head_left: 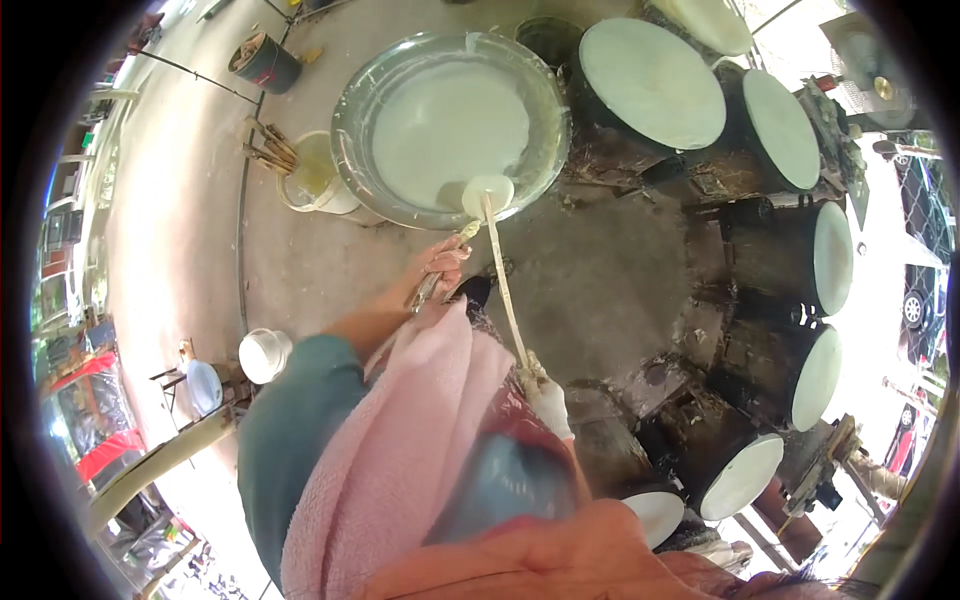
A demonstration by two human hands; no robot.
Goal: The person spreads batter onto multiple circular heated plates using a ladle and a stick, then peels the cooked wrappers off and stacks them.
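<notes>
A wide metal basin of thick white liquid stands in front of me. My right hand, in a whitish glove, grips the end of a ladle's long pale handle. The ladle's round head, coated white, is over the near rim of the basin. My left hand, bare and smeared with white, is closed round a slim tool. One end of that tool looks metallic, and the other, pointing at the basin, is caked in pale paste; its exact kind is unclear.
Several black drum-like stoves with round white tops curve along the right side. Left of the basin stands a bucket with sticks in it. A white tub and a dark bin are farther left. A pink towel hangs over my front.
</notes>
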